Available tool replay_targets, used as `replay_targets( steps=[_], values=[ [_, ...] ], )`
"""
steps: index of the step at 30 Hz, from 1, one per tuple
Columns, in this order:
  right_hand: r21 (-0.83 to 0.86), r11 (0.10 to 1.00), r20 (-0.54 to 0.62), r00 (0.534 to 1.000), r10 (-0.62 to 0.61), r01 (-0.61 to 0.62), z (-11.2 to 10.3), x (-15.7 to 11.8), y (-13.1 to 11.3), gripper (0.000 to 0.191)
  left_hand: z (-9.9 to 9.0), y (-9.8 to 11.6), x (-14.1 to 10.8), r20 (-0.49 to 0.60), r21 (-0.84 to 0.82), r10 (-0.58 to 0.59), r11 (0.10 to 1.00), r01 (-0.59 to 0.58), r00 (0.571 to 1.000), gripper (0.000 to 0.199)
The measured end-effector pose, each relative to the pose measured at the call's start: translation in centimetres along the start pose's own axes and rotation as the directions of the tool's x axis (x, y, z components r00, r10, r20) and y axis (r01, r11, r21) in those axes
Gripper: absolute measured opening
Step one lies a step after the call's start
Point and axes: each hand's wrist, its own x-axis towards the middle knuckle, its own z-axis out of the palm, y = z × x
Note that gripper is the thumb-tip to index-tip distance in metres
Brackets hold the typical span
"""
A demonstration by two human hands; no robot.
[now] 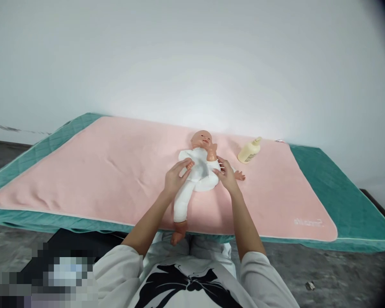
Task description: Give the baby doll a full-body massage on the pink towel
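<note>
A baby doll (200, 171) in white clothing lies on its back on a pink mat (131, 154), head toward the wall. One clothed leg stretches toward me, its bare foot (179, 233) at the front edge. Another limb is folded up, its bare end (211, 152) close to the doll's face. My left hand (176, 176) has its fingers closed around the doll's small hand. On the other side, my right hand (226, 173) curls against the white-clad folded limb, thumb and fingers gripping it. Beyond that hand, the doll's other hand (239, 175) sticks out.
A pale yellow pump bottle (248, 150) stands tilted-looking on the mat, right of the doll. Green quilted bedding (333, 184) shows under the mat at both ends. A white wall (192, 64) rises behind. A dark object (73, 244) is below at front left.
</note>
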Motion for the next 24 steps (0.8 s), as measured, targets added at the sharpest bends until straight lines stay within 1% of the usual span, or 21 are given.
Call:
replay_targets(
  steps=[2, 3, 5, 7, 9, 10, 12, 14, 16, 17, 19, 21, 22, 24],
  values=[
    [0.002, 1.0, -0.043, 0.999, -0.025, 0.025, -0.6, -0.9, -0.3, 0.07, -1.3, -0.7, 0.9, -0.074, -0.057, -0.137, 0.99, 0.133, 0.988, 0.034],
    [-0.012, 0.999, -0.056, 0.997, -0.045, 0.044, -0.9, -1.4, -0.5, 0.068, -1.9, -1.2, 1.3, -0.112, -0.093, -0.197, 0.978, 0.187, 0.974, 0.036],
    [-0.046, 0.995, -0.053, 0.995, -0.089, 0.087, -1.5, -2.8, -0.8, 0.06, -3.1, -2.4, 2.1, -0.168, -0.169, -0.299, 0.947, 0.272, 0.939, 0.039],
    [-0.065, 0.991, -0.04, 0.992, -0.121, 0.118, -2.0, -4.6, -0.9, 0.055, -4.2, -4.0, 2.6, -0.204, -0.204, -0.394, 0.913, 0.354, 0.896, 0.04],
    [-0.071, 0.989, -0.046, 0.99, -0.135, 0.132, -2.2, -6.7, -0.6, 0.056, -5.2, -5.6, 2.8, -0.229, -0.18, -0.48, 0.876, 0.448, 0.847, 0.04],
    [-0.078, 0.987, -0.017, 0.989, -0.145, 0.144, -2.2, -7.9, -0.3, 0.053, -5.6, -6.5, 2.8, -0.231, -0.149, -0.517, 0.856, 0.495, 0.824, 0.04],
    [-0.099, 0.98, 0.035, 0.985, -0.17, 0.173, -1.8, -10.3, 0.5, 0.044, -6.2, -8.1, 2.6, -0.206, -0.067, -0.586, 0.808, 0.586, 0.784, 0.042],
    [-0.159, 0.971, 0.075, 0.983, -0.169, 0.179, -1.2, -12.6, 1.5, 0.036, -6.3, -9.4, 2.2, -0.154, 0.02, -0.65, 0.751, 0.66, 0.744, 0.047],
    [-0.218, 0.963, 0.079, 0.986, -0.148, 0.162, -0.4, -14.6, 2.4, 0.029, -6.2, -10.4, 1.8, -0.124, 0.068, -0.686, 0.715, 0.696, 0.717, 0.054],
    [-0.243, 0.956, 0.077, 0.986, -0.147, 0.162, -0.1, -15.4, 2.7, 0.031, -6.1, -10.7, 1.6, -0.127, 0.063, -0.7, 0.701, 0.71, 0.702, 0.059],
    [-0.303, 0.936, 0.129, 0.981, -0.147, 0.18, 0.3, -16.4, 3.0, 0.039, -5.9, -11.3, 1.5, -0.158, -0.005, -0.724, 0.68, 0.733, 0.671, 0.066],
    [-0.352, 0.903, 0.228, 0.959, -0.17, 0.245, 0.3, -16.9, 2.9, 0.051, -5.9, -11.9, 1.5, -0.186, -0.092, -0.743, 0.665, 0.741, 0.643, 0.07],
    [-0.369, 0.886, 0.278, 0.943, -0.183, 0.281, 0.2, -17.0, 2.8, 0.059, -5.9, -12.1, 1.6, -0.191, -0.118, -0.746, 0.662, 0.74, 0.637, 0.069],
    [-0.389, 0.859, 0.333, 0.92, -0.207, 0.334, 0.1, -17.0, 2.6, 0.068, -6.1, -12.6, 1.7, -0.191, -0.13, -0.738, 0.672, 0.729, 0.647, 0.064]
  ],
)
